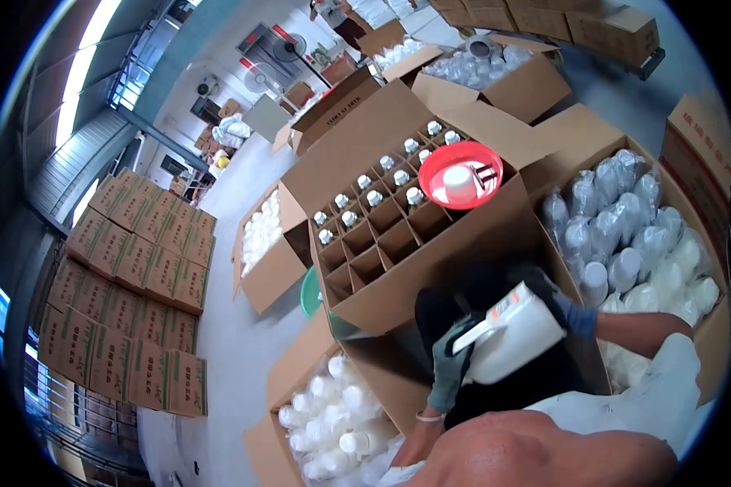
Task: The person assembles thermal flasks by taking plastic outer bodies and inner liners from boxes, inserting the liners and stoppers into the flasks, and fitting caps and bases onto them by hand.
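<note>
A white plastic container (pixel 518 341) with an orange-marked patch at its top sits tilted between my two gloved hands above my dark-clothed lap. My left hand (pixel 453 361) closes around its left side, where a narrow white bar sticks out; I cannot tell whether that is a handle or a strip. My right hand (pixel 562 307) grips the upper right side, its fingers partly in shadow. In front stands a divided carton (pixel 398 280) with several white-capped bottles (pixel 374 198) upright in its cells. On its right corner rests a red basin (pixel 481 199) holding a white round item and a small dark-handled item.
Open cartons of plastic-wrapped white bottles stand to my right (pixel 617 211) and lower left (pixel 341 406). Another carton (pixel 261 235) lies beyond, near a green basin (pixel 310 292). Stacked closed cartons (pixel 130 292) rise at left. Fans (pixel 288 49) and a person (pixel 337 18) are farther back.
</note>
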`<control>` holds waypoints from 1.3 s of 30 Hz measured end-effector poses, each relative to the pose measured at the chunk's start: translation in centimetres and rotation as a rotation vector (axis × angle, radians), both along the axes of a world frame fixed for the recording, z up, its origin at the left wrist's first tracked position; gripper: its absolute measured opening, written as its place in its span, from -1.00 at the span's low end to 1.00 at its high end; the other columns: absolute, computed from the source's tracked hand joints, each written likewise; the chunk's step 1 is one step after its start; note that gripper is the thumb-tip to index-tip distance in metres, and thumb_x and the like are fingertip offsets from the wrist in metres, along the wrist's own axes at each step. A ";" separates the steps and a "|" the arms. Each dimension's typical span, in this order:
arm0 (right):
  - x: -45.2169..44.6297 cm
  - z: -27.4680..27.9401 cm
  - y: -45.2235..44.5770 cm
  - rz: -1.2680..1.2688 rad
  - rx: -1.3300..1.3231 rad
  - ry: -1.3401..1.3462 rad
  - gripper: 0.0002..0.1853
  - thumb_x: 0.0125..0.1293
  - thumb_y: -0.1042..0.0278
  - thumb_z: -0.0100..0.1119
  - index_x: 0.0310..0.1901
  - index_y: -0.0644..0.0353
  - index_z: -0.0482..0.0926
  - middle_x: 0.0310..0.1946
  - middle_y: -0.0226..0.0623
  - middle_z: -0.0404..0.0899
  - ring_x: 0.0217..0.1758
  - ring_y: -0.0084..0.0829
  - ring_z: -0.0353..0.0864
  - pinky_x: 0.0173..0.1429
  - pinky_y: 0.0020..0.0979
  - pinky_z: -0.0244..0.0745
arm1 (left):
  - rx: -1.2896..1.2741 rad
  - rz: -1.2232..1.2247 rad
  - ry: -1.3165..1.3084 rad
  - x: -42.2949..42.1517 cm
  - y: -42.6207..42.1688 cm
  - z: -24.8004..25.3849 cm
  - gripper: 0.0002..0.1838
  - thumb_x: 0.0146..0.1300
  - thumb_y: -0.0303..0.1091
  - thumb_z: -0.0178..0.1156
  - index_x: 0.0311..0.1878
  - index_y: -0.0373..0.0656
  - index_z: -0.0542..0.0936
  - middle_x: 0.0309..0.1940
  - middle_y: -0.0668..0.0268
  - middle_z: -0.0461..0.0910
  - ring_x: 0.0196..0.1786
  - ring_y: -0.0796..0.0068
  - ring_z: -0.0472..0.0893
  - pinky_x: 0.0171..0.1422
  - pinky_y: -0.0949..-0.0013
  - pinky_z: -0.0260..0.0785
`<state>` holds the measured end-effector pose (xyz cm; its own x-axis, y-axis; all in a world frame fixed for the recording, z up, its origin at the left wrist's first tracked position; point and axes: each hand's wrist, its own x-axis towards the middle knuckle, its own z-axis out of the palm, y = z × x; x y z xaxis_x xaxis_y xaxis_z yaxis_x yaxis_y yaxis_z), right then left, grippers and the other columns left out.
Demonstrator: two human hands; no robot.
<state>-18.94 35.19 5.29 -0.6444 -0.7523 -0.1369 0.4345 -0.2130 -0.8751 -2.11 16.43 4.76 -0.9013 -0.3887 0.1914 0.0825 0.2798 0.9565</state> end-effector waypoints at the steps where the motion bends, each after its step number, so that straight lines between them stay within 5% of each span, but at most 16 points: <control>1: -1.3 -0.5 0.2 0.057 0.070 0.435 -0.53 0.38 0.11 0.04 0.23 0.17 0.39 0.13 -0.15 0.35 0.26 -0.28 0.33 0.38 -0.25 0.23 | -0.128 -0.014 0.106 -0.7 0.3 1.0 -0.65 0.25 -0.48 0.17 0.10 -0.31 0.61 0.10 0.14 0.62 0.16 0.44 0.57 0.34 0.36 0.33; 2: -2.4 -0.5 0.3 0.026 0.129 0.861 -0.50 0.40 0.10 0.02 0.27 0.17 0.37 0.21 -0.09 0.30 0.31 -0.20 0.28 0.42 -0.23 0.16 | -0.034 -0.002 0.104 -0.9 0.8 2.1 -0.62 0.22 -0.53 0.15 0.12 -0.31 0.60 0.09 0.14 0.63 0.15 0.42 0.59 0.34 0.34 0.34; 3: -3.2 -0.3 0.1 0.058 0.161 0.796 -0.47 0.40 0.06 0.02 0.31 0.16 0.35 0.27 -0.06 0.26 0.35 -0.14 0.24 0.45 -0.19 0.10 | 0.123 0.065 0.016 -1.1 1.0 2.8 -0.65 0.21 -0.52 0.15 0.08 -0.32 0.61 0.03 0.17 0.66 0.10 0.40 0.61 0.25 0.31 0.41; 6: -3.2 5.1 0.3 0.099 -0.042 1.220 -0.41 0.37 0.01 0.04 0.35 0.14 0.33 0.33 -0.03 0.21 0.39 -0.03 0.18 0.48 -0.06 0.00 | -0.461 -0.091 0.040 -1.3 -2.3 0.9 -0.72 0.19 -0.43 0.17 -0.03 -0.22 0.66 -0.15 0.12 0.68 -0.12 0.22 0.67 -0.06 0.19 0.50; 9: -1.4 6.6 -0.2 0.245 -0.123 1.381 -0.31 0.33 -0.19 -0.01 0.31 0.17 0.39 0.32 -0.03 0.27 0.42 0.00 0.14 0.50 0.01 -0.11 | -0.367 -0.001 -0.024 -1.1 -4.2 -3.2 -0.69 0.17 -0.42 0.18 -0.01 -0.23 0.66 -0.13 0.08 0.68 -0.12 0.20 0.67 -0.02 0.21 0.52; 13: -1.7 1.0 -1.3 -0.004 -0.056 0.771 -0.50 0.44 0.00 -0.03 0.25 0.15 0.40 0.21 -0.16 0.36 0.37 -0.23 0.26 0.47 -0.17 0.09 | -0.102 0.118 0.132 -2.2 -1.2 2.9 -0.72 0.13 -0.55 0.15 -0.08 -0.32 0.68 -0.07 0.11 0.70 0.05 0.28 0.65 0.20 0.30 0.45; 16: -2.3 -3.2 -1.9 -0.062 -0.015 0.832 -0.56 0.45 0.12 -0.01 0.26 0.14 0.36 0.23 -0.10 0.31 0.37 -0.19 0.26 0.46 -0.27 0.14 | -0.533 -0.053 0.317 -3.1 -1.2 4.3 -0.64 0.07 -0.63 0.10 -0.04 -0.30 0.66 -0.04 0.09 0.69 0.11 0.19 0.64 0.30 0.20 0.40; 18: -1.7 -2.0 -1.6 0.022 -0.005 0.246 -0.46 0.44 0.02 -0.01 0.34 0.12 0.30 0.38 -0.01 0.15 0.44 -0.07 0.14 0.50 -0.20 0.04 | -0.462 -0.045 0.269 -3.0 -1.4 4.4 -0.65 0.08 -0.63 0.10 -0.04 -0.30 0.66 -0.08 0.09 0.69 0.08 0.17 0.65 0.29 0.20 0.40; 20: -3.1 0.4 -1.4 0.025 0.139 0.855 -0.41 0.44 -0.03 -0.05 0.38 0.11 0.25 0.44 0.00 0.08 0.48 -0.04 0.07 0.51 -0.14 -0.02 | 0.003 0.107 0.011 -2.0 -2.8 1.9 -0.73 0.20 -0.55 0.09 -0.06 -0.32 0.66 -0.15 0.12 0.72 0.00 0.27 0.67 0.20 0.24 0.45; 23: -3.1 7.3 -0.5 0.222 -0.069 1.451 -0.37 0.41 -0.11 -0.05 0.39 0.09 0.29 0.46 -0.04 0.07 0.52 0.03 -0.02 0.53 0.04 -0.15 | -0.276 -0.107 0.039 -2.0 -3.9 1.0 -0.67 0.35 -0.28 0.14 0.03 -0.31 0.63 -0.06 0.18 0.68 -0.05 0.48 0.62 0.04 0.27 0.48; 24: -3.2 8.0 -1.0 0.290 -0.132 1.431 -0.37 0.40 -0.10 -0.03 0.37 0.10 0.31 0.44 -0.03 0.12 0.51 0.03 0.00 0.54 0.03 -0.17 | 0.421 -0.022 -0.196 -2.7 -2.8 1.8 -0.65 0.37 -0.23 0.15 0.07 -0.28 0.62 -0.02 0.18 0.65 -0.04 0.46 0.61 0.05 0.27 0.48; 27: -3.9 4.9 -1.4 0.213 -0.161 1.327 -0.39 0.41 -0.06 0.02 0.36 0.14 0.33 0.37 -0.09 0.26 0.48 -0.10 0.14 0.53 -0.08 -0.04 | -0.039 0.064 0.005 -2.2 -2.6 1.1 -0.75 0.31 -0.35 0.18 -0.06 -0.31 0.67 -0.23 0.25 0.69 -0.19 0.50 0.62 -0.05 0.36 0.49; 28: -3.9 2.0 -1.8 0.173 -0.144 0.947 -0.41 0.42 -0.03 0.03 0.36 0.14 0.32 0.35 -0.15 0.30 0.44 -0.19 0.20 0.50 -0.15 0.05 | -0.148 0.127 0.079 -2.1 -2.1 1.1 -0.77 0.28 -0.40 0.19 -0.10 -0.33 0.67 -0.26 0.26 0.69 -0.22 0.52 0.62 -0.07 0.37 0.49; 29: -3.5 -0.5 -1.8 0.123 -0.109 0.570 -0.43 0.44 0.00 0.04 0.36 0.14 0.32 0.32 -0.22 0.33 0.41 -0.28 0.27 0.48 -0.23 0.14 | 0.183 0.223 0.042 -2.0 -1.5 1.0 -0.77 0.28 -0.45 0.17 -0.08 -0.36 0.66 -0.19 0.24 0.70 -0.16 0.50 0.62 0.00 0.36 0.49; 32: -2.4 -1.8 -2.6 0.074 -0.169 0.129 -0.46 0.46 0.08 0.05 0.36 0.13 0.30 0.28 -0.27 0.35 0.33 -0.38 0.33 0.42 -0.33 0.24 | -0.188 0.197 0.176 -2.3 -0.9 1.9 -0.74 0.24 -0.54 0.12 -0.04 -0.39 0.64 -0.06 0.12 0.69 0.02 0.33 0.65 0.23 0.29 0.43; 39: -4.4 -0.3 -1.5 0.152 0.104 0.625 -0.45 0.52 0.07 -0.10 0.41 0.18 0.24 0.33 -0.26 0.32 0.36 -0.48 0.30 0.45 -0.40 0.18 | 0.082 0.236 -0.043 -1.1 -1.8 1.1 -0.74 0.34 -0.40 0.06 -0.11 -0.38 0.66 -0.20 0.21 0.70 -0.18 0.47 0.63 -0.05 0.33 0.46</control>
<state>-23.38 33.66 5.03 -0.5135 -0.8445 0.1524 -0.1448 -0.0897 -0.9854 -3.17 14.61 5.88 -0.7904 -0.6018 0.1141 -0.0173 0.2081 0.9780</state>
